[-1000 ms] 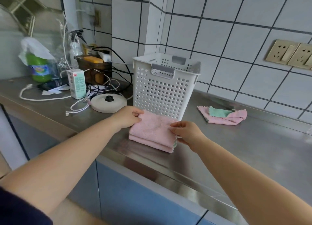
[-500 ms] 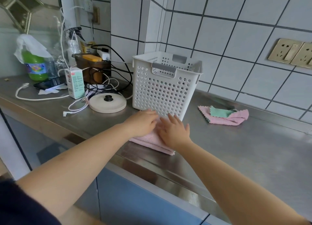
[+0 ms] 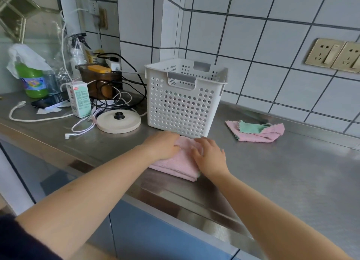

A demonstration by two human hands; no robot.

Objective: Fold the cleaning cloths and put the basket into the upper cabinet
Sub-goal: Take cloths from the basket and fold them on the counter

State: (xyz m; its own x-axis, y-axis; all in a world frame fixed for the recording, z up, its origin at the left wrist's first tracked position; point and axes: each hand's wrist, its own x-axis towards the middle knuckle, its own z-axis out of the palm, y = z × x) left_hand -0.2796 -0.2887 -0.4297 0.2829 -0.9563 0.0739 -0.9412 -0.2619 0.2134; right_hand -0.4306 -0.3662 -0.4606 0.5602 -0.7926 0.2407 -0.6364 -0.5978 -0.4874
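Observation:
A folded pink cleaning cloth [image 3: 180, 163] lies on the steel counter [image 3: 292, 172] just in front of the white perforated basket [image 3: 181, 105]. My left hand [image 3: 162, 144] rests flat on the cloth's left part. My right hand [image 3: 209, 155] presses on its right part with fingers spread. Both hands hide much of the cloth's top. A second cloth [image 3: 257, 131], pink with a green layer showing, lies loosely folded to the right of the basket near the wall. The basket stands upright and looks empty.
Left of the basket sit a round cream lid [image 3: 118, 121], tangled cables [image 3: 109, 100], a small carton [image 3: 78, 100], a phone [image 3: 50, 102], a green bottle [image 3: 34, 80] and a brown box [image 3: 99, 78]. Wall sockets [image 3: 335, 54] are at upper right.
My hands went from pinching the cloth's edges to lying flat on top of the folded cloth, pressing it down. The cloth stays in front of the basket.

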